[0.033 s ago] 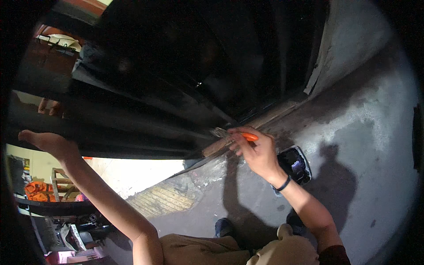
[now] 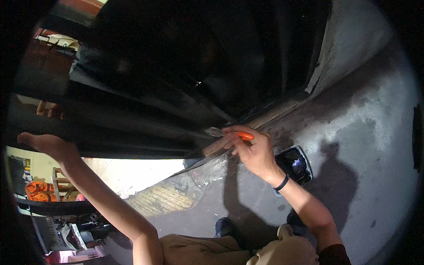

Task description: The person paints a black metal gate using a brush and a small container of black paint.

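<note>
My right hand (image 2: pixel 252 152) is closed round the orange handle (image 2: pixel 244 135) of a paintbrush. Its bristle end (image 2: pixel 214 131) points left, at the lower part of a black ribbed metal door (image 2: pixel 145 119). Contact between bristles and door is too blurred to tell. On the left, my left hand (image 2: pixel 53 145) is wrapped round a dark bar at the door's edge. Its thumb side shows below the bar, and fingertips (image 2: pixel 49 109) appear above it; the bar hides the rest. Beside my right wrist, a small black tub (image 2: pixel 308 164) on the floor holds dark, shiny liquid.
A wooden sill strip (image 2: pixel 276 113) runs along the door's foot, next to a grey wall (image 2: pixel 371 119). Ridged yellowish concrete (image 2: pixel 165 198) lies below the bright gap. At far left are an orange bag (image 2: pixel 41 191), a wooden ladder (image 2: pixel 62 183) and a parked motorbike (image 2: pixel 81 236).
The right hand and the paintbrush have shifted slightly to the left. My left hand keeps its place on the bar.
</note>
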A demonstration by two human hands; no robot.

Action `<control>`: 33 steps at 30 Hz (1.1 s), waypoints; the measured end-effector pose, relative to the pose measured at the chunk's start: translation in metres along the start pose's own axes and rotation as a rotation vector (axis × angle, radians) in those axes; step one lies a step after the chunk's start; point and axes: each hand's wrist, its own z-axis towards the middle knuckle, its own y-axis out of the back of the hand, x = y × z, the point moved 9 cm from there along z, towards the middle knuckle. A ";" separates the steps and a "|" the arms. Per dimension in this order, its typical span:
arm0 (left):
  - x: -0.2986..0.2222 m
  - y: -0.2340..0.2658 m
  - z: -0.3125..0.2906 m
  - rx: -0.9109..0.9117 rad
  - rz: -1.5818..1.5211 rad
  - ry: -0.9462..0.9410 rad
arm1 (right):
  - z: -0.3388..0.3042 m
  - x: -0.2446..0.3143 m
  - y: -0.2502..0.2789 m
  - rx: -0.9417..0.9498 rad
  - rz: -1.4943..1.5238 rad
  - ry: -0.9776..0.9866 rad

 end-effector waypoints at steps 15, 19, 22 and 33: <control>-0.003 -0.001 -0.008 -0.103 0.015 0.015 | -0.001 -0.057 0.011 -0.071 -0.066 -0.247; -0.006 0.000 -0.011 -0.119 0.009 0.027 | 0.011 0.039 -0.015 -0.075 0.195 0.226; -0.007 -0.001 -0.012 -0.121 0.001 0.038 | 0.015 0.079 -0.021 0.007 0.283 0.466; -0.011 0.002 -0.013 -0.164 0.057 0.034 | 0.025 0.053 0.001 0.023 -0.087 0.242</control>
